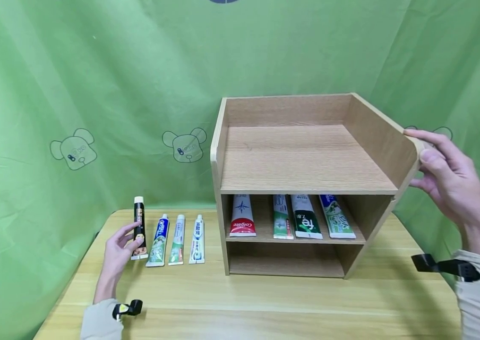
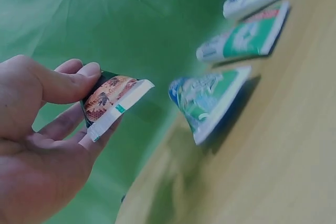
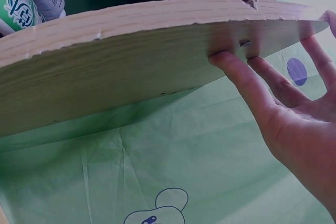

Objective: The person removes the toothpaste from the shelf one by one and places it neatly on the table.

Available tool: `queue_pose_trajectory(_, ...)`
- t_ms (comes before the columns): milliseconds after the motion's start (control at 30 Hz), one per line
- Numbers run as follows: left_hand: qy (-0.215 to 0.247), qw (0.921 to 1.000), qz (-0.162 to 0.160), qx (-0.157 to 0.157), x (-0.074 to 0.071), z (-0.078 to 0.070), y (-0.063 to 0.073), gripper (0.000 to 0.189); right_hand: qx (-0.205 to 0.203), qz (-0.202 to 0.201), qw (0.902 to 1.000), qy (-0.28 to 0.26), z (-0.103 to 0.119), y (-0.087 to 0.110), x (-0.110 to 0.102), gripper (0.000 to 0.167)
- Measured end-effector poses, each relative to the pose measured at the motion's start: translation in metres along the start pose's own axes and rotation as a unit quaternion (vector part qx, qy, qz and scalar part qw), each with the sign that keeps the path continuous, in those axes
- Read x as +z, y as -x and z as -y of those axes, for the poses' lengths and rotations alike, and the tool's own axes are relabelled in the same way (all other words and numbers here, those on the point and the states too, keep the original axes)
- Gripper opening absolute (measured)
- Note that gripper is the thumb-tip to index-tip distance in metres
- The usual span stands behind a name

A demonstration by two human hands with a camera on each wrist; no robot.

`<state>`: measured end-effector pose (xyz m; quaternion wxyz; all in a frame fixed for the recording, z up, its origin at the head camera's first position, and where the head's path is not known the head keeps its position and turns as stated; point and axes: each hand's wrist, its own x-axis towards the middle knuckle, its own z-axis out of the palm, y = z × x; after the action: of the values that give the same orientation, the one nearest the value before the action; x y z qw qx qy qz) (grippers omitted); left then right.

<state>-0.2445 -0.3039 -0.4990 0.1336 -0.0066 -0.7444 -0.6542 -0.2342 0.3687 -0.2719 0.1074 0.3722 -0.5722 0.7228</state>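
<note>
The left hand (image 1: 117,248) pinched a slim black toothpaste tube with a honeycomb picture (image 2: 111,98) between thumb and fingers, seemingly just off the table. The right hand (image 1: 457,177) was apart from it, its fairly straight fingers resting against the side panel (image 3: 131,72) of a wood-grain shelf unit (image 1: 308,158).

The black tube looked light, soft-walled and slightly slippery; its body suited a gentle pinch, since hard squeezing might dent it, while its flat white crimped end (image 2: 121,109) offered a stiffer hold.

Beside it on the pale wooden table (image 1: 265,302) lay a blue-and-green tube (image 1: 158,243), a pale green-and-white tube (image 1: 177,241) and a white-and-blue tube (image 1: 197,241).

The unit's middle compartment held four tubes, crimped ends forward: a red-and-white Colgate tube (image 1: 243,219), a narrow green-and-white tube (image 1: 282,219), a dark-green-and-white tube (image 1: 305,219) and a blue-and-leafy-green tube (image 1: 337,219). A green curtain (image 1: 138,56) hung behind.
</note>
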Motion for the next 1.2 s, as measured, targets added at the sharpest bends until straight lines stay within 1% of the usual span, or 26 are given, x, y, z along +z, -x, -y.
queue_pose_trajectory(167,-0.029,0.9993,0.005,-0.024,-0.005,0.007,0.001,0.056,0.003,-0.002,1.0000,0.005,0.000,0.000,0.000,0.046)
queue_pose_trajectory(400,-0.041,0.9976,0.026,-0.049,-0.013,0.016,-0.002,0.057,0.001,-0.003,1.0000,0.006,0.002,0.000,0.002,0.046)
queue_pose_trajectory(533,-0.051,0.9965,0.034,-0.057,-0.014,0.021,-0.003,0.056,-0.002,-0.001,1.0000,0.003,0.002,0.000,0.002,0.046)
queue_pose_trajectory(733,-0.092,0.9926,0.051,-0.062,-0.016,0.028,-0.002,0.053,0.004,-0.001,0.9999,0.013,0.002,0.001,0.002,0.046)
queue_pose_trajectory(800,-0.096,0.9917,0.054,-0.066,-0.016,0.030,-0.002,0.052,0.005,0.000,0.9999,0.014,0.002,0.001,0.002,0.046)
queue_pose_trajectory(867,-0.098,0.9910,0.054,-0.074,-0.016,0.032,-0.002,0.051,0.005,0.000,0.9999,0.015,0.002,0.001,0.002,0.046)
queue_pose_trajectory(967,-0.112,0.9887,0.052,-0.085,-0.016,0.034,-0.002,0.051,0.004,0.000,0.9999,0.014,0.002,0.001,0.002,0.046)
queue_pose_trajectory(1067,-0.129,0.9862,0.051,-0.090,-0.016,0.036,-0.003,0.051,0.005,0.000,0.9999,0.014,0.002,0.001,0.002,0.046)
queue_pose_trajectory(1200,-0.144,0.9848,0.049,-0.084,-0.014,0.037,-0.005,0.049,0.004,-0.001,0.9999,0.011,0.003,0.001,0.002,0.046)
